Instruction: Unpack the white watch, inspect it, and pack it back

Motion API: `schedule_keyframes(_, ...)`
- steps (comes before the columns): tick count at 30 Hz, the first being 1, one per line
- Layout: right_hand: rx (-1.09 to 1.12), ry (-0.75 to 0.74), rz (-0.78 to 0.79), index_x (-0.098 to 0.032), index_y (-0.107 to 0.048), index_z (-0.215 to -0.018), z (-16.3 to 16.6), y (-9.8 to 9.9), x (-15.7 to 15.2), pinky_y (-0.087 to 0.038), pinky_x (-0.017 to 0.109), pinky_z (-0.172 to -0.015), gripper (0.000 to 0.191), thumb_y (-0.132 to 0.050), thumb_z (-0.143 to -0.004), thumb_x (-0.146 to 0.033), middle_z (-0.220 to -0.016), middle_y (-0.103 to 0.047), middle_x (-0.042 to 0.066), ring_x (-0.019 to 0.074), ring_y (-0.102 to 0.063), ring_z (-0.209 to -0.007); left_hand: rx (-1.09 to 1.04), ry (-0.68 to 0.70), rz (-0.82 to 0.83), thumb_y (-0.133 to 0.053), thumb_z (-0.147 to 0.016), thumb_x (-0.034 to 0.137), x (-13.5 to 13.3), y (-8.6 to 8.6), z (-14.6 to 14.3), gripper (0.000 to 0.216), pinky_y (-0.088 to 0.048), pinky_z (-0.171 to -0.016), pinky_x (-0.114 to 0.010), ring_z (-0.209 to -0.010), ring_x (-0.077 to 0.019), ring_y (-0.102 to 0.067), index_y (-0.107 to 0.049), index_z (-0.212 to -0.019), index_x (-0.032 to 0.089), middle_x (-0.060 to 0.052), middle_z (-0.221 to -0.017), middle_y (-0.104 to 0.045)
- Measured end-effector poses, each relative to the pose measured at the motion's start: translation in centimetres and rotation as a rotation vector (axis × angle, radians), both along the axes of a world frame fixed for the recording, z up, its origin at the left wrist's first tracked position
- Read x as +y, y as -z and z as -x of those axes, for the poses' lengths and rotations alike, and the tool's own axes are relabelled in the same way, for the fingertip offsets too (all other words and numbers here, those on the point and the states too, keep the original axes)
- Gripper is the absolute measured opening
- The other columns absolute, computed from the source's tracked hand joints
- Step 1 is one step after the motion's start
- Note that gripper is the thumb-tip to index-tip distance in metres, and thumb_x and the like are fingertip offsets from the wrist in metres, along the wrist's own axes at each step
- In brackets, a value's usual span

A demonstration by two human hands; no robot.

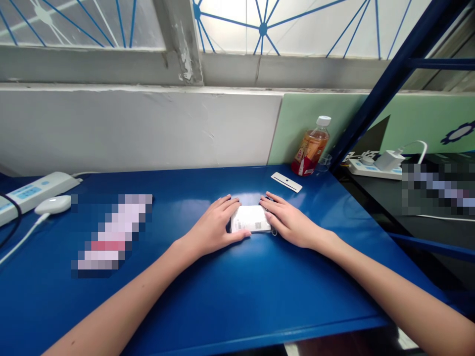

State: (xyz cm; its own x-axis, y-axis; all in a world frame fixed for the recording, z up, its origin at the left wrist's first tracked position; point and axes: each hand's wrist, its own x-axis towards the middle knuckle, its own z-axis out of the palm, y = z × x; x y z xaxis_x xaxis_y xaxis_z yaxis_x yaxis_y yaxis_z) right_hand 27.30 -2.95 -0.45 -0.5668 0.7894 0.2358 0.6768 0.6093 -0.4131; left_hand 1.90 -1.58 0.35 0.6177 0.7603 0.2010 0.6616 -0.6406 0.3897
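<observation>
A small white flat box [251, 218] with a barcode label lies on the blue table [237, 291], near its middle. My left hand [214, 227] rests flat against the box's left side, thumb along its near edge. My right hand [287, 221] lies flat against the box's right side, fingers touching its far right corner. Both hands clasp the box between them on the tabletop.
A bottle of orange drink [310, 147] stands at the back right by a green panel. A thin white strip [286, 182] lies in front of it. At far left are a white power strip [31, 191] and a white mouse-like device [54, 204]. A blue shelf frame [386, 79] rises at right.
</observation>
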Motion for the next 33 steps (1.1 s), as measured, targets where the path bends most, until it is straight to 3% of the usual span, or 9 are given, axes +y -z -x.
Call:
schedule_keyframes(7,-0.001,0.005,0.119,-0.009,-0.042,-0.147,-0.8,-0.4,0.3,-0.034,0.054,-0.115,0.051,-0.031,-0.102,-0.03,-0.152,-0.043,0.018,0.0296,-0.027,-0.147,0.045,-0.002,-0.038,-0.066,-0.082,0.06,0.1,0.2,-0.3,0.068,-0.035,-0.113,-0.052,-0.138,-0.0373,-0.041,-0.056,-0.129,0.012,-0.019,-0.14,-0.055)
schedule_keyframes(19,0.061,-0.029,0.216,-0.01,-0.038,-0.15,-1.2,-0.3,0.8,-0.026,0.052,-0.119,0.054,-0.031,-0.102,-0.036,-0.156,-0.034,0.017,0.0287,-0.029,-0.147,0.062,-0.001,-0.049,-0.062,-0.084,0.062,0.0,-0.1,-0.4,0.065,-0.036,-0.112,-0.05,-0.138,-0.0358,-0.042,-0.056,-0.128,0.014,-0.017,-0.139,-0.056)
schedule_keyframes(28,0.152,-0.112,0.124,-0.022,-0.047,-0.146,-2.4,0.1,1.7,-0.037,0.046,-0.115,0.052,-0.034,-0.096,-0.014,-0.148,-0.05,0.007,0.0244,-0.045,-0.139,0.077,0.01,-0.013,-0.063,-0.085,0.06,0.2,-0.1,0.0,0.07,-0.035,-0.113,-0.05,-0.14,-0.0347,-0.039,-0.053,-0.135,0.011,-0.018,-0.144,-0.051)
schedule_keyframes(33,0.092,-0.09,-0.052,-0.02,-0.064,-0.13,-2.9,0.1,1.9,-0.046,0.048,-0.107,0.045,-0.043,-0.091,-0.01,-0.142,-0.056,0.013,0.0274,-0.053,-0.131,0.095,0.023,-0.011,-0.059,-0.086,0.059,0.3,-0.4,0.5,0.07,-0.037,-0.112,-0.048,-0.139,-0.034,-0.041,-0.052,-0.135,0.009,-0.019,-0.144,-0.052)
